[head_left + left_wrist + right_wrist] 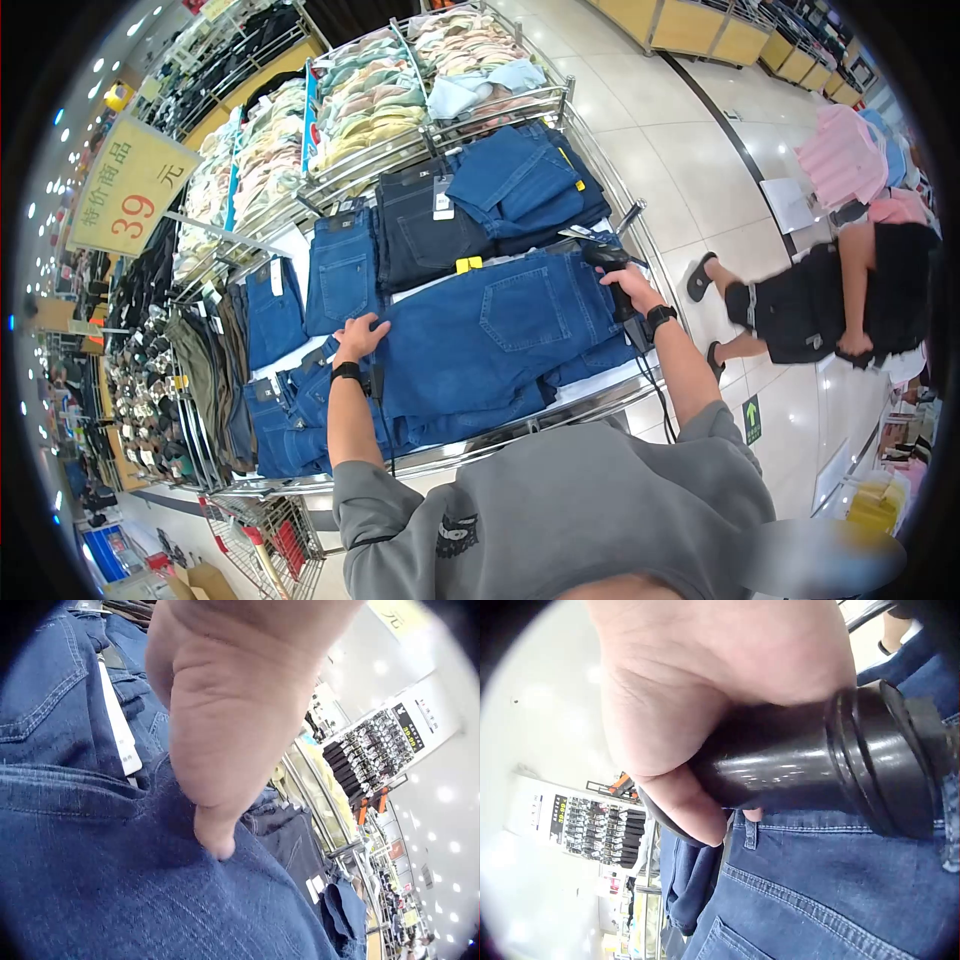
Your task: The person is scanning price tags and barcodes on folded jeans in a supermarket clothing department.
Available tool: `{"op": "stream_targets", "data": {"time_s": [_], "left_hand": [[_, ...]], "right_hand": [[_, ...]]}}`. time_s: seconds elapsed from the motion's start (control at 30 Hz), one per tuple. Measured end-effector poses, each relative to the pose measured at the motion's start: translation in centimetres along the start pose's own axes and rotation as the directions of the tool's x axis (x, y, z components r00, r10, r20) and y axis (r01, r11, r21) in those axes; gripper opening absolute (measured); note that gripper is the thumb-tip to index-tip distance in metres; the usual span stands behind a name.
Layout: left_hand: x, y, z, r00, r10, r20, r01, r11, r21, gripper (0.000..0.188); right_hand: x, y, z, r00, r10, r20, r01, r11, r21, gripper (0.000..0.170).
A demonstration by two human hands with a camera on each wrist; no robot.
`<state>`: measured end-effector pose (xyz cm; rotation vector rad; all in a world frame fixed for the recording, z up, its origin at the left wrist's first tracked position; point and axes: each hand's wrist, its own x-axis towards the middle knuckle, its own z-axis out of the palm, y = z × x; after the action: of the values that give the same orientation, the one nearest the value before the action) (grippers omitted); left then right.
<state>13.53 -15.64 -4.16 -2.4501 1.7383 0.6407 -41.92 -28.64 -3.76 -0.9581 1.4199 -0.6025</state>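
A folded pair of blue jeans (460,335), back pocket up, lies across the front of the display table. My left hand (358,338) grips its left end; in the left wrist view the thumb (216,832) presses into the bunched denim (150,877), with the other fingers hidden. At the waistband end, my right hand (634,290) holds a black device with a thick, round handle (780,761). Its head (605,256) lies over the waistband in the head view. The fingers wrap round the handle, just above the denim.
More folded jeans (342,270) and dark trousers (425,225) lie behind. Metal rails (540,425) edge the table. A price sign (130,190) stands at the left, and bins of pastel garments (370,90) are at the back. Another person (820,300) is in the right aisle; a shopping cart (265,545) stands front left.
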Motion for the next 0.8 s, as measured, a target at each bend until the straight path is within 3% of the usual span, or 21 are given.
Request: {"op": "stream_targets", "data": {"time_s": [0.13, 0.3, 0.4, 0.47, 0.53, 0.6, 0.67, 0.73, 0.8], "left_hand": [[0.6, -0.5, -0.9, 0.996, -0.082, -0.021, 0.081, 0.995, -0.054, 0.038], [0.5, 2.3, 2.1, 0.982, -0.186, -0.013, 0.187, 0.973, 0.135, 0.027], [1.3, 3.6, 3.3, 0.975, -0.179, -0.135, 0.188, 0.98, 0.061, 0.028], [1.4, 4.9, 3.6, 0.918, -0.057, -0.394, 0.073, 0.997, 0.025, 0.03], [-0.2, 8.9, 2.2, 0.748, 0.064, -0.661, -0.032, 0.998, 0.06, 0.031], [-2.6, 13.2, 0.6, 0.78, 0.174, -0.601, -0.191, 0.981, 0.036, 0.036], [-3.5, 14.6, 3.1, 0.84, 0.355, -0.411, -0.312, 0.935, 0.169, 0.044], [-3.1, 14.8, 5.5, 0.82, 0.368, -0.438, -0.274, 0.925, 0.264, 0.05], [-3.2, 15.3, 6.0, 0.83, 0.323, -0.455, -0.237, 0.942, 0.236, 0.053]], "right_hand": [[1.4, 0.1, 0.2, 1.0, 0.007, 0.012, -0.006, 0.998, -0.062, 0.039], [2.2, 0.4, 0.0, 0.998, 0.046, 0.046, -0.038, 0.986, -0.163, 0.041], [2.1, 0.0, -0.3, 0.999, 0.015, 0.045, -0.003, 0.964, -0.266, 0.044], [2.1, -0.5, -0.4, 1.0, -0.004, 0.005, 0.006, 0.947, -0.32, 0.045], [2.0, -1.1, -0.7, 0.997, -0.02, -0.072, -0.008, 0.931, -0.366, 0.045], [2.5, -0.9, -1.1, 0.992, -0.112, -0.049, 0.101, 0.977, -0.187, 0.042], [2.6, -0.8, -1.0, 1.0, -0.01, -0.027, 0.007, 0.995, -0.096, 0.036], [1.7, -0.5, -0.9, 1.0, 0.007, 0.022, -0.004, 0.994, -0.108, 0.036], [1.0, -0.7, -1.2, 0.997, 0.023, 0.071, -0.017, 0.996, -0.084, 0.035]]}}
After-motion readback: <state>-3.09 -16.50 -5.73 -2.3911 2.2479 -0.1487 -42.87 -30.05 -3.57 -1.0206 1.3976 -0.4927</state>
